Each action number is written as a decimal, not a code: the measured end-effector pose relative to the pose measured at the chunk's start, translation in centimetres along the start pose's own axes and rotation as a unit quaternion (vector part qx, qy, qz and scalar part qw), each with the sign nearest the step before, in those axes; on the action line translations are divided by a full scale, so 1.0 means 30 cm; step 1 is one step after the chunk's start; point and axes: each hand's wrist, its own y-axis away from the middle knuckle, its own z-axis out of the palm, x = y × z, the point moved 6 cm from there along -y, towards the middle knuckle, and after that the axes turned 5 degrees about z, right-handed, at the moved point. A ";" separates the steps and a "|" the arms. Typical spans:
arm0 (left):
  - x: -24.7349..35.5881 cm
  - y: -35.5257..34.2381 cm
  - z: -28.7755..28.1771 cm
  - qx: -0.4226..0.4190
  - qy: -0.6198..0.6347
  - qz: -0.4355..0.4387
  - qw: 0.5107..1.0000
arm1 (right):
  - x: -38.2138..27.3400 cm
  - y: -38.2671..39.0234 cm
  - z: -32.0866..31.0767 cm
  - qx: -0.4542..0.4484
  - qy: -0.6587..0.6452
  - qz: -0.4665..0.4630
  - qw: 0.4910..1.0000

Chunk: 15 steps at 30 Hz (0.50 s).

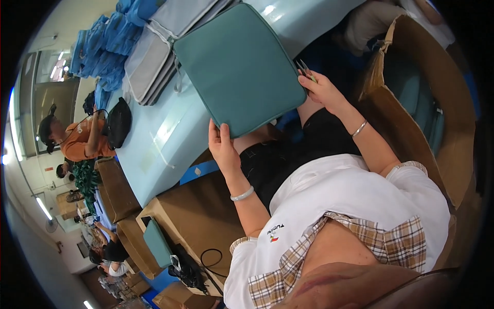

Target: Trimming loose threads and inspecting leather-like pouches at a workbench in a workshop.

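Observation:
A flat, square dark-green fabric case [236, 67] with rounded corners and piped edges is held up in front of me, over the near edge of the table. My left hand [224, 149] pinches its lower left edge, with the thumb on the front face. At its right corner, my right hand [324, 91] is closed around small thread snips [307, 72], blades pointing up and away, and its fingers also touch the case edge. What lies behind the case is hidden.
Grey cases [146, 77] lie stacked on the light-blue table [154, 139], beside piled blue bundles [110, 44]. At right stands an open cardboard box [458, 129] holding green cases [411, 92]. Another green case [157, 242] rests on boxes at lower left. A person in orange [85, 136] is across the table.

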 end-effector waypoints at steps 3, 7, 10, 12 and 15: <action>-0.034 0.010 -0.010 0.009 0.044 -0.034 0.998 | 0.023 -0.010 -0.010 -0.002 0.009 -0.012 1.000; -0.059 0.024 -0.029 0.025 0.062 -0.030 0.997 | 0.042 -0.012 -0.017 0.001 0.002 -0.010 1.000; -0.047 0.032 -0.037 0.029 0.059 -0.030 0.997 | 0.021 -0.005 0.002 -0.007 0.023 -0.029 0.999; -0.048 0.032 -0.039 0.024 0.065 -0.032 0.997 | 0.014 -0.001 0.003 -0.007 0.028 -0.026 0.999; -0.062 0.022 -0.039 0.028 0.076 -0.029 0.996 | 0.026 -0.006 -0.013 0.010 0.051 -0.030 0.998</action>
